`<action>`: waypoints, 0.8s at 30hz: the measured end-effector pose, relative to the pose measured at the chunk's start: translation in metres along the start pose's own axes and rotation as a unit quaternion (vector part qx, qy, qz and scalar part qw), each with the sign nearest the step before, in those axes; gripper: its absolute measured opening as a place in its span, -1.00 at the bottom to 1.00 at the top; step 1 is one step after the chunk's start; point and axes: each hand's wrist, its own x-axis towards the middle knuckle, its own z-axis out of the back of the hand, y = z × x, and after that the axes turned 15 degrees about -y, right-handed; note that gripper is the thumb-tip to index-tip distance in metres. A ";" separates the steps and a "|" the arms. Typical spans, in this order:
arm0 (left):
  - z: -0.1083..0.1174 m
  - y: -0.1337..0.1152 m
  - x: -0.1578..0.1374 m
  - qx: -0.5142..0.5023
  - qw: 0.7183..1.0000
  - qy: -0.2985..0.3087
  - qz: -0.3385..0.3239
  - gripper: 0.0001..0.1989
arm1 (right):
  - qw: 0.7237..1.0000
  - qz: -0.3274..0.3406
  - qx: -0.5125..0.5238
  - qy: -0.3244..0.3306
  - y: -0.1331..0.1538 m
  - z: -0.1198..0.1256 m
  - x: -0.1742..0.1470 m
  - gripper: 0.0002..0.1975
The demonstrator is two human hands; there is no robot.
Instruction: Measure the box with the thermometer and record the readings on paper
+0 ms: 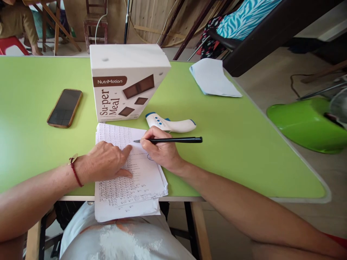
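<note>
A stack of paper sheets point(148, 169), covered with rows of small handwriting, lies at the table's front edge and partly overhangs it. On the sheets rests my left hand point(107, 162), thumb and index finger apart and the other fingers curled under, with nothing in it. My right hand point(164, 148) grips a black pen point(187, 139), its tip over the top sheet close to my left index finger. Just beyond my right hand lies a white and blue infrared thermometer point(176, 125), partly covered by my fingers.
A white NutriMotion box point(130, 57) stands upright behind the papers on the green table point(233, 159). To its left lies a phone point(65, 108); folded paper point(213, 77) lies at the back right. A person's leg point(29, 25) shows far left; a green object point(306, 124) stands beyond the right edge.
</note>
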 end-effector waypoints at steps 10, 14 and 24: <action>0.001 0.000 0.001 0.004 1.000 0.003 -0.002 -0.38 | 0.999 0.041 -0.009 -0.005 0.002 0.003 0.001 -0.85; 0.000 0.000 0.001 0.004 1.000 -0.010 0.000 -0.39 | 0.989 0.126 -0.063 -0.047 0.015 0.016 0.006 -0.87; -0.006 0.064 0.006 -0.193 0.773 -0.554 0.240 -0.71 | 0.903 0.280 -0.281 0.164 0.015 0.055 0.012 -0.84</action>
